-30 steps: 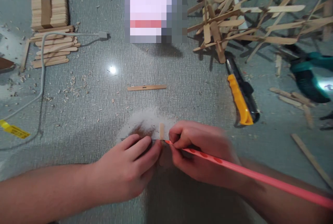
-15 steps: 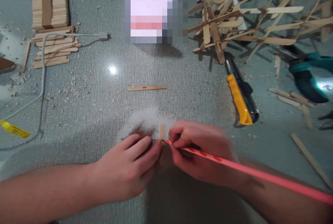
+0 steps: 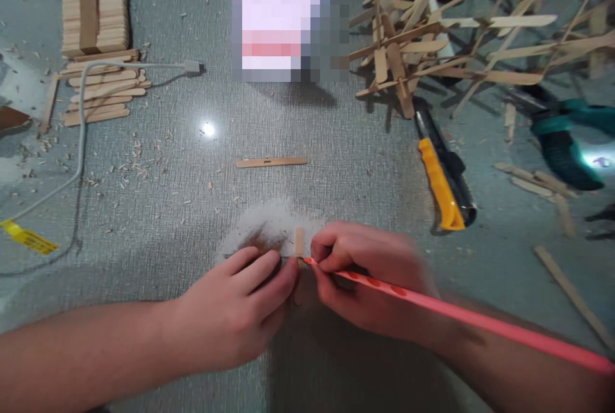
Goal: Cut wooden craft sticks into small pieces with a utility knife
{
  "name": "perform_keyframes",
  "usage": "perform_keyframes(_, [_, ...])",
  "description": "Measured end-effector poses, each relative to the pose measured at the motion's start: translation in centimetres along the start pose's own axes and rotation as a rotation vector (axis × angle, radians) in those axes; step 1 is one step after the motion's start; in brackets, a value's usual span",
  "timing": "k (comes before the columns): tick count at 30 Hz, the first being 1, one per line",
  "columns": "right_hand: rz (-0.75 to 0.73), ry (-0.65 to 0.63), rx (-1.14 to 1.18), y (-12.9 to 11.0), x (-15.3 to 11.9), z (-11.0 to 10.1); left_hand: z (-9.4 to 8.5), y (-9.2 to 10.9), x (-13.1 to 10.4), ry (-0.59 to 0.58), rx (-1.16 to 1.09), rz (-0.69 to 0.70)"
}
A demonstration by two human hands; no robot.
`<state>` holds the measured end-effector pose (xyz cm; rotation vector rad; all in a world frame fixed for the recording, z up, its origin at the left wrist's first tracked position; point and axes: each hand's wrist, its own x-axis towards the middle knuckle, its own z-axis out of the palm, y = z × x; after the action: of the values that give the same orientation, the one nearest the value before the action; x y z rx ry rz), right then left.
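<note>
My right hand (image 3: 369, 278) is closed around a pink pencil (image 3: 451, 310) with red dots, its tip touching a short upright craft stick (image 3: 298, 240). Across from it, my left hand (image 3: 245, 307) has its fingers bent and pressed together at that stick, holding it against the table. A thin dark straight strip (image 3: 229, 255) sticks out from under the left fingertips; most of it is hidden, so its kind is unclear. Beyond both hands lies another craft stick (image 3: 271, 162), crosswise, with a small dark mark at its middle.
A yellow and black utility knife (image 3: 439, 182) and green-handled pliers (image 3: 567, 137) lie at right. Behind them is a tangle of joined craft sticks (image 3: 398, 67). A banded stick bundle (image 3: 110, 19), loose sticks and a white cable (image 3: 82, 118) lie at left. Wood chips are scattered about.
Both hands, the pencil and the stick hold almost the same place. The view has shifted very slightly.
</note>
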<state>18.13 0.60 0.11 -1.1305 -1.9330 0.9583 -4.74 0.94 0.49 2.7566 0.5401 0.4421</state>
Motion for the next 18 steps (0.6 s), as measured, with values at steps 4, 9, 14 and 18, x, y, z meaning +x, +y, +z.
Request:
perform_keyframes(4, [0.004,-0.008,-0.013,-0.05,-0.03,0.01,-0.01,0.01,-0.07,-0.015,0.022,0.018])
perform_keyframes(9, [-0.002,0.019,-0.005,0.05,-0.15,-0.08,-0.13,-0.05,-0.17,-0.007,0.032,0.027])
perform_keyframes(14, [-0.014,0.028,0.018,0.35,-0.35,-0.23,-0.21,0.01,-0.09,0.001,0.052,0.021])
perform_keyframes(18, [-0.01,0.055,0.03,0.49,-0.34,-0.34,-0.25,0.1,0.28,0.056,0.034,-0.013])
